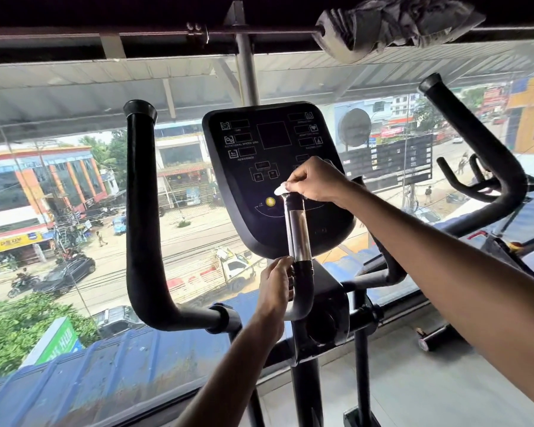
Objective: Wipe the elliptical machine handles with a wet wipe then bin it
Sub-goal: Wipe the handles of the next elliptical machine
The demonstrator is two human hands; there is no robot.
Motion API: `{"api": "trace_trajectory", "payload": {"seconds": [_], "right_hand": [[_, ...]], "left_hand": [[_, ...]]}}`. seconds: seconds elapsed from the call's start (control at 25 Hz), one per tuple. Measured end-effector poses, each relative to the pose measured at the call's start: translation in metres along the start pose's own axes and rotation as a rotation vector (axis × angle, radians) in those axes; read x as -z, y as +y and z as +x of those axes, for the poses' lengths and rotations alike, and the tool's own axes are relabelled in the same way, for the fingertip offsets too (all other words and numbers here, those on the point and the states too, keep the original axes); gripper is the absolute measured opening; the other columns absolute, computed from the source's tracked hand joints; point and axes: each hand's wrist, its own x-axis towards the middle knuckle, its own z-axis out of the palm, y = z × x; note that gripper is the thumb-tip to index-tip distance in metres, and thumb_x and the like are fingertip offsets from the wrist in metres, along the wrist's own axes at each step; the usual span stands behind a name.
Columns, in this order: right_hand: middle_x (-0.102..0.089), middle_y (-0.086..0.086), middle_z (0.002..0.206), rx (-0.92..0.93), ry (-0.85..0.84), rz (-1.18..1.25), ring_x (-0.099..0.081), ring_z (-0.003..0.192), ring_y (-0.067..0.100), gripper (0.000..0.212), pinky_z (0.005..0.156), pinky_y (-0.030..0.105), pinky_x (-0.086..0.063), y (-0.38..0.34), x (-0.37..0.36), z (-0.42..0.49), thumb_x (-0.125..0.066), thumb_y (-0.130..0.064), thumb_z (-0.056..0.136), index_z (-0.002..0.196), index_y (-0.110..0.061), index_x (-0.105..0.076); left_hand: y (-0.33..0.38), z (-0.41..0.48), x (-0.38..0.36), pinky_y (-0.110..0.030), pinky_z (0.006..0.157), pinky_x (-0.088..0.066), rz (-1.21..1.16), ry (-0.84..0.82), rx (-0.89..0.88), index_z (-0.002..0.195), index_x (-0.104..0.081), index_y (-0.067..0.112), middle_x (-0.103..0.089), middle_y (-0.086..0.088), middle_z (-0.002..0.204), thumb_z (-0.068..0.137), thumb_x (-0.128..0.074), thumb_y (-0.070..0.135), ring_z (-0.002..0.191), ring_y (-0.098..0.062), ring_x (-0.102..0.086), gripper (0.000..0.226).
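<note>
A short inner handle [298, 232] with a shiny metal sensor sleeve stands upright in front of the black console [275, 167]. My right hand [315, 183] pinches a small white wet wipe [280, 190] against the top end of that handle. My left hand [276, 282] grips the black base of the same handle below the metal sleeve. The long black left handle [142, 217] curves up at the left, and the long right handle [475, 140] rises at the right; neither is touched.
A large window [74, 195] sits directly behind the elliptical, with a street and buildings far below. A crumpled grey cloth [395, 23] hangs on the rail overhead. Another exercise machine [481, 183] stands at the right. Pale floor shows at lower right.
</note>
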Motion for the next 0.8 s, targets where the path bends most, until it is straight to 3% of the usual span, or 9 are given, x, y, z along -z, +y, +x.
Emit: {"api": "trace_trajectory", "payload": {"seconds": [0.12, 0.24, 0.32, 0.52, 0.64, 0.8], "right_hand": [[-0.075, -0.011, 0.086, 0.176, 0.159, 0.017, -0.064, 0.079, -0.001, 0.003, 0.072, 0.018, -0.043, 0.013, -0.016, -0.013, -0.083, -0.025, 0.084, 0.087, -0.023, -0.082], [-0.072, -0.001, 0.092, 0.31, 0.517, 0.025, -0.065, 0.083, 0.01, 0.006, 0.075, 0.021, -0.049, 0.031, -0.043, -0.036, -0.079, -0.019, 0.086, 0.091, -0.015, -0.079], [-0.071, 0.003, 0.098, 0.317, 0.664, 0.058, -0.067, 0.089, 0.014, 0.01, 0.081, 0.022, -0.052, 0.036, -0.068, -0.061, -0.075, -0.014, 0.09, 0.098, -0.011, -0.079], [-0.07, 0.004, 0.104, 0.43, 0.604, 0.014, -0.068, 0.093, 0.017, 0.012, 0.081, 0.032, -0.058, 0.053, -0.106, -0.137, -0.074, -0.012, 0.093, 0.102, -0.007, -0.08], [-0.07, 0.005, 0.106, 0.329, 0.622, 0.013, -0.07, 0.093, 0.02, 0.012, 0.078, 0.039, -0.061, 0.048, -0.096, -0.117, -0.075, -0.01, 0.091, 0.102, -0.007, -0.08], [-0.069, 0.001, 0.105, 0.305, 0.62, 0.013, -0.068, 0.094, 0.019, 0.009, 0.082, 0.036, -0.059, 0.033, -0.092, -0.102, -0.076, -0.013, 0.088, 0.096, -0.012, -0.08]], "left_hand": [[-0.002, 0.003, 0.002, -0.031, 0.078, -0.05, -0.013, -0.004, 0.01, 0.096, -0.069, 0.017, -0.072, 0.003, 0.083, 0.103, -0.05, 0.023, 0.083, -0.016, -0.065, 0.021], [-0.003, 0.007, 0.006, -0.033, 0.081, -0.048, -0.005, 0.003, 0.003, 0.1, -0.072, 0.013, -0.074, -0.004, 0.089, 0.1, -0.05, 0.019, 0.085, -0.019, -0.066, 0.022], [-0.005, 0.007, 0.009, -0.036, 0.084, -0.048, 0.004, -0.001, 0.0, 0.103, -0.072, 0.011, -0.076, -0.008, 0.093, 0.1, -0.05, 0.018, 0.088, -0.02, -0.067, 0.023], [-0.011, 0.009, 0.015, -0.041, 0.092, -0.051, 0.052, -0.015, -0.015, 0.113, -0.072, 0.003, -0.076, -0.014, 0.109, 0.1, -0.048, 0.025, 0.104, -0.03, -0.071, 0.035], [-0.008, 0.006, 0.01, -0.035, 0.082, -0.05, 0.041, 0.002, -0.019, 0.108, -0.072, 0.004, -0.077, -0.011, 0.1, 0.101, -0.046, 0.023, 0.095, -0.027, -0.069, 0.032], [-0.008, 0.004, 0.008, -0.04, 0.09, -0.053, 0.086, 0.026, -0.028, 0.115, -0.071, 0.003, -0.076, -0.015, 0.112, 0.102, -0.045, 0.026, 0.105, -0.031, -0.071, 0.037]]}}
